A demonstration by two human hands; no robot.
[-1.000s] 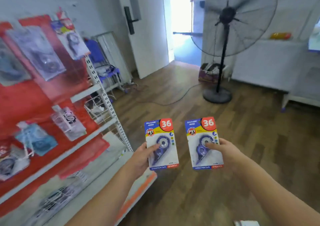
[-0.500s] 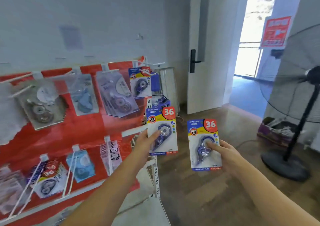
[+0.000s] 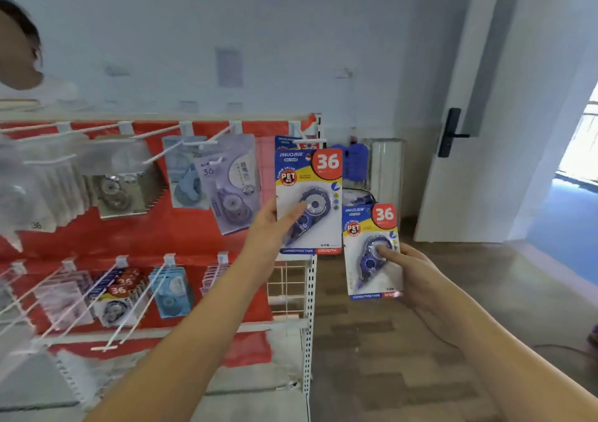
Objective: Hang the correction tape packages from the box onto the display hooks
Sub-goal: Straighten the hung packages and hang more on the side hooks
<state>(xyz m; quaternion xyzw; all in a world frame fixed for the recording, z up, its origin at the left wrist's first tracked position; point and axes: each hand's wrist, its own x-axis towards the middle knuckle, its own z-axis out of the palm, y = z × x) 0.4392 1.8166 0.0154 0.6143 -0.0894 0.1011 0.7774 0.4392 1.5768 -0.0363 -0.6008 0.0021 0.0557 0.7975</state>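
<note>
My left hand [image 3: 270, 227] grips a correction tape package [image 3: 310, 175] marked 36, raised in front of the top right hook [image 3: 307, 141] of the red display rack. A like package [image 3: 286, 141] hangs on that hook, mostly hidden behind the held one. My right hand [image 3: 417, 276] pinches a second correction tape package [image 3: 369, 227], lower and to the right, over the floor. The box is out of view.
The red display rack [image 3: 181, 237] carries two rows of white hooks with several other tape packs. Its white upright post [image 3: 309, 318] stands at the right end. A white door [image 3: 479, 130] and wooden floor lie to the right. A person's head shows at far left.
The view has swung left and up onto the rack. My left hand has lifted its package up to the top right hook. My right hand keeps its package lower.
</note>
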